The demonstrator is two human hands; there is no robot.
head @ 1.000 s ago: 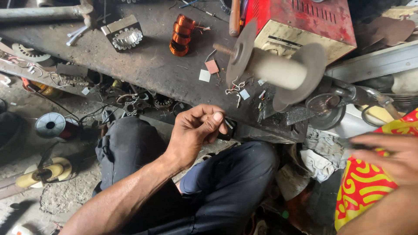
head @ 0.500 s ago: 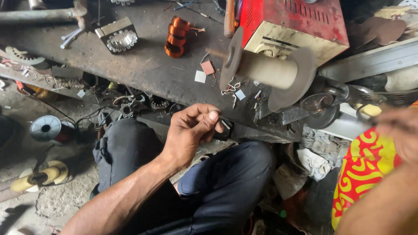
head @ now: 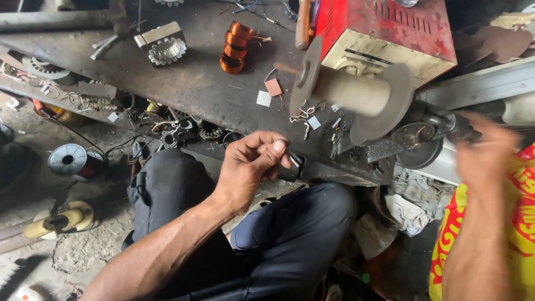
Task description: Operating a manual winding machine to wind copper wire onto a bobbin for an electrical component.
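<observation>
pinched between thumb and fingers of the left hand [head: 251, 167], a small dark part [head: 293, 167] sits at the workbench's [head: 195, 89] front edge, while the blurred right hand [head: 487, 150] hovers near the big spool [head: 356, 92], grip unclear.

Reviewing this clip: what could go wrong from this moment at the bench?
The right hand, blurred in motion, is close to the empty spool and could knock it. The left hand pinches a small dark part at the bench edge, so it might drop among floor clutter.
</observation>
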